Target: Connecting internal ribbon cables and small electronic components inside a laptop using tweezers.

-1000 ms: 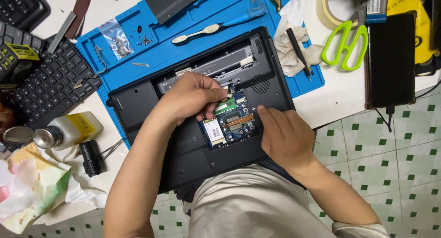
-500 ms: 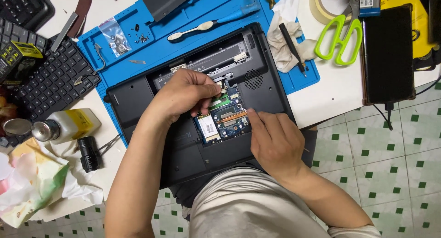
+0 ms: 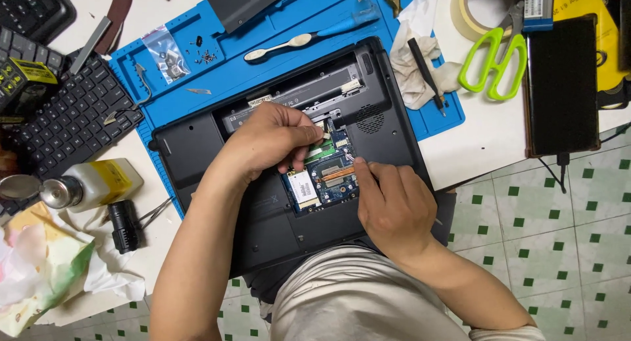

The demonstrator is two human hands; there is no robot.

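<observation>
Pinching a green memory module [image 3: 320, 151] with your left hand [image 3: 273, 138], you work inside the opened black laptop [image 3: 263, 216] on the blue mat [image 3: 190, 97]. Your right hand [image 3: 393, 206], at four o'clock from it, presses curled fingertips on the circuit board [image 3: 332, 180].

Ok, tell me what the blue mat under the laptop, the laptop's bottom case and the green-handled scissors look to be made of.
Blue mat: likely silicone or soft rubber; matte, with moulded trays holding screws.
Laptop's bottom case: seemingly hard black plastic, matte, with moulded vent holes and recesses.
Scissors: glossy lime-green plastic handles; the blades are barely visible, presumably metal.
</observation>
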